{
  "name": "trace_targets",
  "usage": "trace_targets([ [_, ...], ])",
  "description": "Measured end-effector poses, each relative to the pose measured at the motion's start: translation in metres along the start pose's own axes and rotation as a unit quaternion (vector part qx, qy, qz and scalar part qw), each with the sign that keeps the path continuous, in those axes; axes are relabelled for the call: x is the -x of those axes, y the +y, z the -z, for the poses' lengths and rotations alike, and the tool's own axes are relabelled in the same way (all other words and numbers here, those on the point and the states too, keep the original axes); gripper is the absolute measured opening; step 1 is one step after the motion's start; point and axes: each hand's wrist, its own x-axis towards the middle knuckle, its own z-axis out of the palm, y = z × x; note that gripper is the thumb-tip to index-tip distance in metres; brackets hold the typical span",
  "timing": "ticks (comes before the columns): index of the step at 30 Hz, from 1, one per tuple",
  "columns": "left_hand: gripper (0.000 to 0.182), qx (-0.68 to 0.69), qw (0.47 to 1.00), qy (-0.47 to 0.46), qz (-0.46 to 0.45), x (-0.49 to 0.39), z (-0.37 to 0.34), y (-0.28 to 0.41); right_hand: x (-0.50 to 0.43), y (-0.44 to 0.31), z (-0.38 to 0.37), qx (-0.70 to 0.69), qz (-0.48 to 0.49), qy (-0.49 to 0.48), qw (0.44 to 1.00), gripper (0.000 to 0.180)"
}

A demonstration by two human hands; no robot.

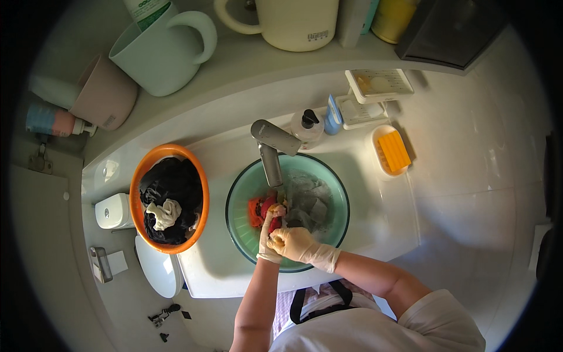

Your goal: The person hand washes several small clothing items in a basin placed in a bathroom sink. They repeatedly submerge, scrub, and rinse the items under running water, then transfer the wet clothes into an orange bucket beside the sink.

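Note:
Both my hands wear pale thin gloves and work over a green basin [239,176] in the sink. My left hand [266,235] reaches into it, its fingers around a bunched red cloth [269,206]. Close against its wrist side, my right hand [292,243] is curled into a fist; whether cloth is inside that fist is hidden. An orange-red cloth piece with dark marks [255,212] lies left of my fingers. Grey, soaked cloth [312,202] sits in cloudy water on the basin's right side. The grey faucet [272,165] hangs over the basin's far rim.
Left stands an orange tub [203,193] with dark clothes [171,180] and a white cloth [165,214]. Behind are a pump bottle [307,130], a blue tube [333,119] and soap trays [363,115]. An orange soap bar [393,151] lies right. Mugs [162,57] line the shelf above.

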Motion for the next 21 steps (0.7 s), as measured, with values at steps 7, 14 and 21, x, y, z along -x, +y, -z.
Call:
trace_targets([
  [7, 0.035, -0.256, 0.951, 0.128, -0.114, 0.017, -0.026, -0.024, -0.005, 0.045, 0.009, -0.036, -0.015, 0.112, 0.993, 0.018],
  [14, 0.059, -0.673, 0.701, 0.174, -0.161, 0.009, 0.003, 0.022, -0.025, 0.069, 0.065, 0.111, -0.001, 0.202, 0.973, 0.012],
  [21, 0.048, -0.991, 0.091, 0.096, 0.015, 0.015, -0.001, 0.013, 0.004, 0.067, 0.015, 0.268, 0.129, 0.008, 0.955, 0.052],
])
